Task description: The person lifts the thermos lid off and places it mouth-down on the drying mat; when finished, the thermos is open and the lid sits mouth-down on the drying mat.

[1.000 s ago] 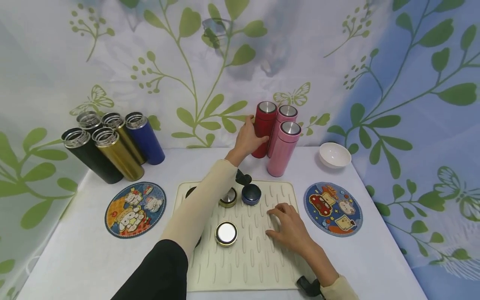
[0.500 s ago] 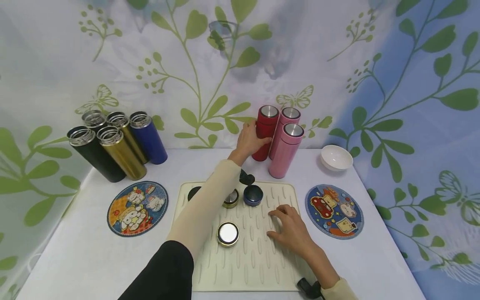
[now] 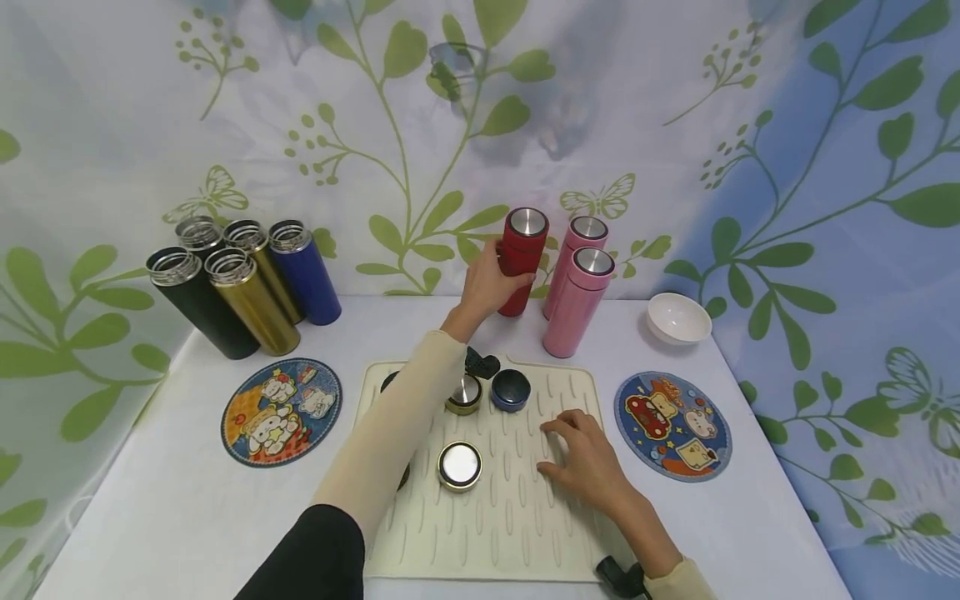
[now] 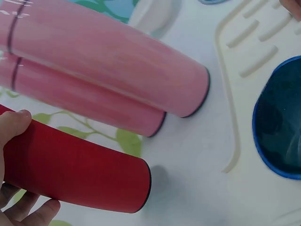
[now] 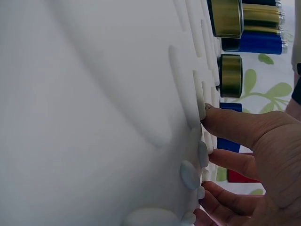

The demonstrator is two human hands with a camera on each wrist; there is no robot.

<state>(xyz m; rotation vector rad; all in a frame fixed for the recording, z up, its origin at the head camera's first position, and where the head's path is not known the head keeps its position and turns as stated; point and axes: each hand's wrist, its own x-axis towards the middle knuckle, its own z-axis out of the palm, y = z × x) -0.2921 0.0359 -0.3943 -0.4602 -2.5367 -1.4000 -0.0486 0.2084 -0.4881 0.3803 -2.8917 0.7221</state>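
Gripping the red flask (image 3: 524, 254) between thumb and fingers, the left hand (image 3: 484, 285) outreaches the relaxed right hand (image 3: 583, 457).

No legible txt/nos. anywhere.

Red bottle (image 3: 522, 253) is drawn aside
By the left hand (image 3: 486, 285), it is shifted leftward, and a gap is opened beside the rear pink bottle (image 3: 561, 273).

A leaf-printed backdrop (image 3: 480, 175) is seen beyond the fingers (image 3: 561, 427), tinted blue to their right; a white table (image 3: 187, 500) is spread below.
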